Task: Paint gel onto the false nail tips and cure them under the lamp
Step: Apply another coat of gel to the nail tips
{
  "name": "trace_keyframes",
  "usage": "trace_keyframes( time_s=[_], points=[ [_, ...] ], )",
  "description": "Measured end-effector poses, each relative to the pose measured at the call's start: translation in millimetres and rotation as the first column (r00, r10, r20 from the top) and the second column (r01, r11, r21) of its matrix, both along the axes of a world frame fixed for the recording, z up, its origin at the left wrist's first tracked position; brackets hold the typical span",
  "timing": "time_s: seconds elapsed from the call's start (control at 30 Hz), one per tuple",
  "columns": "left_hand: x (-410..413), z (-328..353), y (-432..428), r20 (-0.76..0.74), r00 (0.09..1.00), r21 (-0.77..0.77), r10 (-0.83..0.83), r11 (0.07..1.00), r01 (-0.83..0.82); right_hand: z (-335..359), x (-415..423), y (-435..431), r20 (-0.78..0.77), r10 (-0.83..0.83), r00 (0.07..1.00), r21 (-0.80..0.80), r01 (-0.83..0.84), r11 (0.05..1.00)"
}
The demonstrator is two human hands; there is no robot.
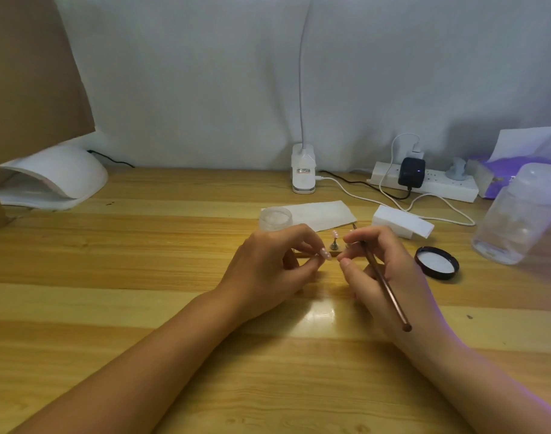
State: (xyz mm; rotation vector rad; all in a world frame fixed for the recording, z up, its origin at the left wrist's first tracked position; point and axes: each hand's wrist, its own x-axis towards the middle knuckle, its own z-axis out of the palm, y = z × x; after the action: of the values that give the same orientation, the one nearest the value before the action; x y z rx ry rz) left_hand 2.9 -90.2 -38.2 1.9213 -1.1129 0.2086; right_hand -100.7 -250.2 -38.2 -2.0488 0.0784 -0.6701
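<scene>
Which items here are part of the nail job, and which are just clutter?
In use: left hand, nail tip, right hand, brush, jar, lid, cure lamp.
Lying about: desk lamp, power strip, bottle, tissue box, white block.

Wooden table (pixel 111 308) with curing lamp (pixel 53 178), gel jar (pixel 275 218), black lid (pixel 437 262), power strip (pixel 440 186).
</scene>
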Motion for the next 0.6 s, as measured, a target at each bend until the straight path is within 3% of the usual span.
trace_keyframes(
  time_s=[0.23,0.6],
  points=[
    [-5,3,-8,-0.311,0.934,-0.128,-0.174,0.982,0.140,-2,2,3,-0.023,0.015,1.000,-0.031,-0.016,0.999],
    [-15,10,-10,-0.535,0.825,-0.149,-0.184,0.981,0.122,-2,1,3,0.032,0.007,0.999,-0.031,-0.006,0.999]
  ],
)
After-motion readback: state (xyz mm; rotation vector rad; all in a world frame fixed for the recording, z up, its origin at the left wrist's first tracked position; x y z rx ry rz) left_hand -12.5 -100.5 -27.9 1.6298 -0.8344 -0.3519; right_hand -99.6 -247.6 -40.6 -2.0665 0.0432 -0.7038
